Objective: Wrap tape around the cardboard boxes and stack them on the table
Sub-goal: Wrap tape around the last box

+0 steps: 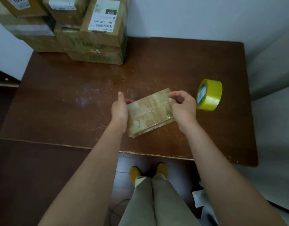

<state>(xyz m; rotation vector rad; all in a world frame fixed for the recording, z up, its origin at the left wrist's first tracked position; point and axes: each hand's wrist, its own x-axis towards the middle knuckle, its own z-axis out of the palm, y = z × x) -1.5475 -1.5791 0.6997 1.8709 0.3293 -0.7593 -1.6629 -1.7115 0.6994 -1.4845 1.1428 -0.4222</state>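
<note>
A small flat cardboard box (149, 111), covered in shiny clear tape, lies on the brown table (59, 103) near its front edge. My left hand (120, 108) holds the box's left end, thumb up and fingers behind it. My right hand (182, 105) grips the right end, its fingers curled at the top right corner. A yellow tape roll (209, 95) stands on its edge just right of my right hand, apart from the box. A stack of taped cardboard boxes (94, 38) with white labels sits at the table's back left.
A pale wall (189, 17) runs behind the table. A light surface (274, 95) borders the table's right side. Below the front edge are my legs, yellow shoes (135, 172) and dark floor. White packaging (200, 199) lies on the floor at the right.
</note>
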